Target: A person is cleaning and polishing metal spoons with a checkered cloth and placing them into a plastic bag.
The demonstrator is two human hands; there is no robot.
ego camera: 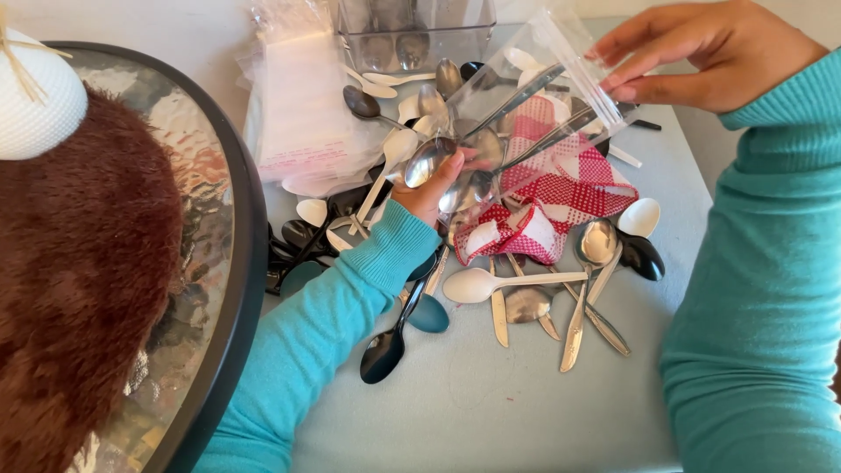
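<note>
My left hand grips the bottom of a clear plastic zip bag that holds metal spoons. Their handles point up toward the bag's mouth. My right hand pinches the bag's open top edge at the upper right. Under the bag lies a red and white checked cloth. Both arms wear teal sleeves.
Loose cutlery lies scattered on the pale grey table: a white plastic spoon, black spoons, metal knives and spoons. A stack of clear bags sits at the back left, a clear container behind. A round glass table with a brown furry object is on the left.
</note>
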